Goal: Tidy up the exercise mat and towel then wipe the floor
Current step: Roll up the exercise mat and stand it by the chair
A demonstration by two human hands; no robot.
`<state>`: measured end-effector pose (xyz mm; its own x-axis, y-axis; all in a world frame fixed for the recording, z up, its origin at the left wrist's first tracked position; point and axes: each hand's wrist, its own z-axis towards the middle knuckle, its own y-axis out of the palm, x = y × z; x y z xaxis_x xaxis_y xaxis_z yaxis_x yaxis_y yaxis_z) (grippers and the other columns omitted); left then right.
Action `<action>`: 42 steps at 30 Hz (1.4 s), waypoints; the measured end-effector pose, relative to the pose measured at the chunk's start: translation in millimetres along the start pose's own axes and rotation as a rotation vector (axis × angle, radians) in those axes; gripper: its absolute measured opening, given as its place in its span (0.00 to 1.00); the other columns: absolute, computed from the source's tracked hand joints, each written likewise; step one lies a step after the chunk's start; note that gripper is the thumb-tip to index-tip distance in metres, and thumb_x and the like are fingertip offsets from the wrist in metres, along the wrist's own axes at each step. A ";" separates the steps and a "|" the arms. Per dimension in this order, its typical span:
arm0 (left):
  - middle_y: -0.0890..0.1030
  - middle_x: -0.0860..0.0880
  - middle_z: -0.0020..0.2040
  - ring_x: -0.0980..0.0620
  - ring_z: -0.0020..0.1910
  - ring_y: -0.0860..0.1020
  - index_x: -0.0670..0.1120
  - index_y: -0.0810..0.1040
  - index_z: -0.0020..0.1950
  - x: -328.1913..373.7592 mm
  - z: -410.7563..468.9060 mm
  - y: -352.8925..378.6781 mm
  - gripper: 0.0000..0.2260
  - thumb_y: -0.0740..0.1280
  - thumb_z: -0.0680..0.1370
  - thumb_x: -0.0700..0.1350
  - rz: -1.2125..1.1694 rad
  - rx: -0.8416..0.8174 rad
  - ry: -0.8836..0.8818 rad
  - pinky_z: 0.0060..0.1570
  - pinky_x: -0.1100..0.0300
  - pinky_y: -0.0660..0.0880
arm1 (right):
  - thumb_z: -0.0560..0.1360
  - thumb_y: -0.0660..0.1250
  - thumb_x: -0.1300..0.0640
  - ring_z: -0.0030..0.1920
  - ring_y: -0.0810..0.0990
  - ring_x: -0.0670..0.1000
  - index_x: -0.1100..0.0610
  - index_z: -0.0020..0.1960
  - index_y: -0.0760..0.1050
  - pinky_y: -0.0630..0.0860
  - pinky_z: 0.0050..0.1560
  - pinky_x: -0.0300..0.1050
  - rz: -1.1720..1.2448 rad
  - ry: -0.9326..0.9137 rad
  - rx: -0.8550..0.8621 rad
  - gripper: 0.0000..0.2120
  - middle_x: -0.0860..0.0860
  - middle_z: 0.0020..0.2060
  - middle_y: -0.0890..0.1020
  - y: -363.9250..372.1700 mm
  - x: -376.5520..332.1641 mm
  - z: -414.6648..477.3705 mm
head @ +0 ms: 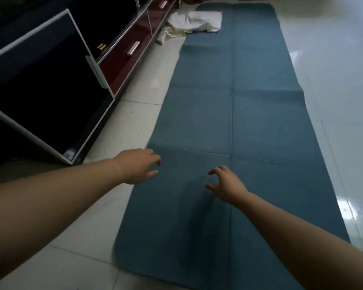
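A blue exercise mat (239, 126) lies unrolled and flat on the pale tiled floor (333, 80), running lengthwise away from the person. Fold creases divide it: one down the middle, several across. Its near left corner is rounded and rests on the tiles; its far end reaches the top of the view.

A crumpled white towel (194, 23) lies at the far left of the mat, partly on the mat's corner and partly on the floor beside it, close to the base of a low dark-red cabinet (132, 57) with metal handles. Nearer the person, a black cabinet door (50, 86) with a light frame stands swung open over the tiles to the left of the mat.

Both bare arms reach forward over the near part of the mat. The left hand (137, 166) hangs above the mat's left edge, fingers loosely curled and spread, its grip holding nothing. The right hand (226, 185) hangs above the mat near the centre crease, thumb and fingers apart in a half-open claw, its grip likewise empty. Whether either hand touches the mat's surface cannot be told.
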<state>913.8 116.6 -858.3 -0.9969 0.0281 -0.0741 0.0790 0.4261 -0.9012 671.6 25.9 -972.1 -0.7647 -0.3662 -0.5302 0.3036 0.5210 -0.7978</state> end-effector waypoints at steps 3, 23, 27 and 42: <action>0.71 0.51 0.65 0.49 0.61 0.72 0.53 0.68 0.66 -21.5 -7.5 15.7 0.16 0.57 0.79 0.55 -0.045 -0.025 -0.017 0.56 0.55 0.71 | 0.73 0.69 0.46 0.64 0.69 0.56 0.57 0.65 0.70 0.67 0.64 0.45 -0.078 -0.029 -0.101 0.25 0.53 0.65 0.68 16.9 -8.1 -4.5; 0.61 0.44 0.72 0.47 0.66 0.68 0.45 0.62 0.71 -43.3 5.8 122.8 0.24 0.63 0.78 0.50 -0.688 -0.050 -0.223 0.66 0.56 0.65 | 0.73 0.66 0.42 0.72 0.60 0.57 0.56 0.72 0.61 0.59 0.72 0.47 -0.174 0.265 -0.109 0.33 0.55 0.74 0.56 24.4 -31.2 -29.2; 0.60 0.43 0.72 0.45 0.67 0.67 0.45 0.59 0.73 -46.0 -1.6 127.6 0.26 0.63 0.78 0.51 -0.778 -0.072 -0.304 0.64 0.57 0.64 | 0.73 0.66 0.42 0.73 0.59 0.55 0.55 0.72 0.61 0.59 0.72 0.47 -0.155 0.199 -0.160 0.33 0.54 0.75 0.55 43.1 -55.2 -21.1; 0.65 0.43 0.70 0.45 0.67 0.68 0.46 0.59 0.73 -32.1 -14.0 138.4 0.30 0.67 0.75 0.51 -0.854 -0.148 -0.396 0.62 0.57 0.67 | 0.73 0.66 0.42 0.72 0.59 0.57 0.55 0.73 0.60 0.60 0.72 0.48 -0.234 0.209 -0.255 0.34 0.54 0.75 0.55 24.5 -19.1 -43.3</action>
<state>956.6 187.4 -974.6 -0.6406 -0.6422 0.4209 -0.7038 0.2721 -0.6562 669.1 79.0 -969.0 -0.9034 -0.3470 -0.2519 -0.0233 0.6263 -0.7792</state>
